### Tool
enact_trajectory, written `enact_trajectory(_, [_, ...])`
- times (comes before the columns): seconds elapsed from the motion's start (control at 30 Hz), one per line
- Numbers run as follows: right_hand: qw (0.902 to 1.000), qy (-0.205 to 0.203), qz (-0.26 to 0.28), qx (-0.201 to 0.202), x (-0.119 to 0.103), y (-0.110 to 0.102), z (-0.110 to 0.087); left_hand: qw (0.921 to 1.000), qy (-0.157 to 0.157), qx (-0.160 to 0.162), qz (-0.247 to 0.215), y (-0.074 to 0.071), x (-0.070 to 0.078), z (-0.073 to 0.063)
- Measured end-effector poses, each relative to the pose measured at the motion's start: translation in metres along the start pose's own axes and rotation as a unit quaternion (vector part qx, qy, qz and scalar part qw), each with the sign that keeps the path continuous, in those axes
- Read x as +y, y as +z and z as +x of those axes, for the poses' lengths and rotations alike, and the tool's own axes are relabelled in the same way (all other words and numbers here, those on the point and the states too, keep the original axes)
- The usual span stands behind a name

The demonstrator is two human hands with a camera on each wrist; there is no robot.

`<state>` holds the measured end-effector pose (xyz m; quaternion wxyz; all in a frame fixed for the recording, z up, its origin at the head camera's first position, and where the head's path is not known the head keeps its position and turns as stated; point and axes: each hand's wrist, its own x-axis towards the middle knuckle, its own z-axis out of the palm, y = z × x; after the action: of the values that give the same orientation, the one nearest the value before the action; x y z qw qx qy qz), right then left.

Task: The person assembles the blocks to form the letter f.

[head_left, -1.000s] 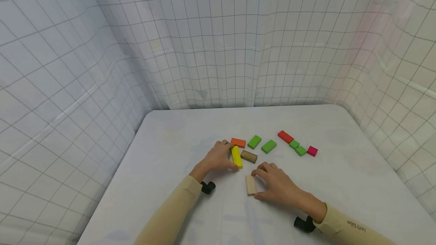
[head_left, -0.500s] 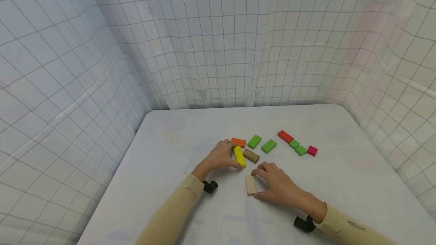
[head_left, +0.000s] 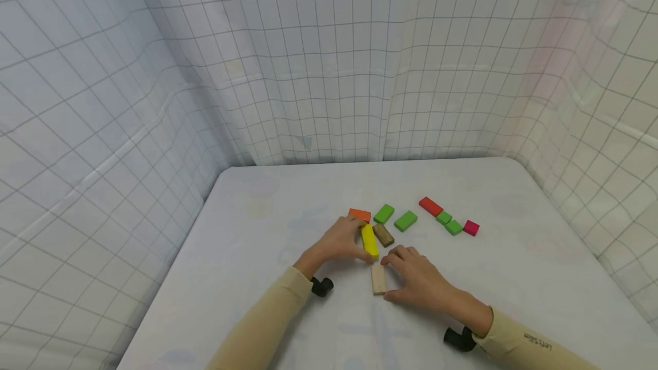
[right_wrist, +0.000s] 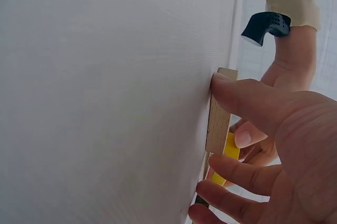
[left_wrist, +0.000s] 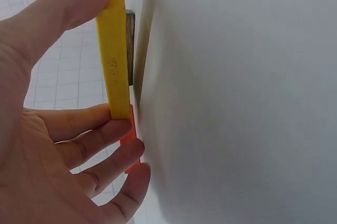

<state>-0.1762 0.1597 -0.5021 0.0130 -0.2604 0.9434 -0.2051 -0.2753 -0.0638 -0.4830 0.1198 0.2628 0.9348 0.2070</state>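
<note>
My left hand [head_left: 340, 240] pinches a yellow block [head_left: 369, 242] lengthwise, with the thumb at its near end and fingers at the far end, as the left wrist view shows. Directly right of it lies a dark brown wooden block [head_left: 383, 234]; whether the two touch I cannot tell. My right hand [head_left: 418, 280] holds a pale wooden block [head_left: 378, 280] by its ends on the table, thumb on one end and index finger at the other [right_wrist: 218, 121]. The yellow block's near end sits just beyond the pale block.
An orange block [head_left: 360, 214] lies behind the left fingers. Two green blocks [head_left: 384, 214] are behind the brown one. Farther right are a red block [head_left: 430, 206], two smaller green blocks [head_left: 454, 227] and a crimson block [head_left: 471, 228]. Gridded white curtains [head_left: 329, 73] surround the white table [head_left: 257, 187].
My left hand has moved right and slightly nearer with the yellow block. The brown block has shifted right and turned to point more toward me. The right hand has stayed put.
</note>
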Motion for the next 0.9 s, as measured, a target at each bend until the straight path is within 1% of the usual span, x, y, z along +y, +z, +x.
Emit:
enact_trajectory(0.13, [1.0000, 0.003, -0.003, 0.000, 0.000, 0.001, 0.000, 0.9998, 0.015, 0.001, 0.015, 0.004, 0.003, -0.001])
enact_trajectory(0.23, [0.9999, 0.011, -0.004, -0.003, -0.001, 0.001, 0.000, 0.9994, 0.028, 0.003, 0.018, 0.005, 0.006, -0.002])
enact_trajectory(0.33, [0.9998, 0.018, -0.003, -0.006, -0.002, 0.001, 0.000, 0.9992, 0.033, 0.003, 0.019, 0.007, 0.009, -0.004])
enact_trajectory(0.43, [0.9998, 0.020, 0.000, -0.006, -0.002, 0.000, 0.000, 0.9992, 0.031, 0.002, 0.023, 0.007, 0.011, -0.006])
enact_trajectory(0.7, [0.9996, 0.028, -0.002, -0.004, -0.002, 0.000, 0.001, 0.9988, 0.011, -0.008, 0.048, 0.009, 0.014, -0.008])
enact_trajectory(0.9, [0.9997, 0.025, -0.008, -0.002, -0.003, 0.002, 0.001, 0.9976, 0.013, -0.006, 0.068, 0.013, 0.012, -0.009])
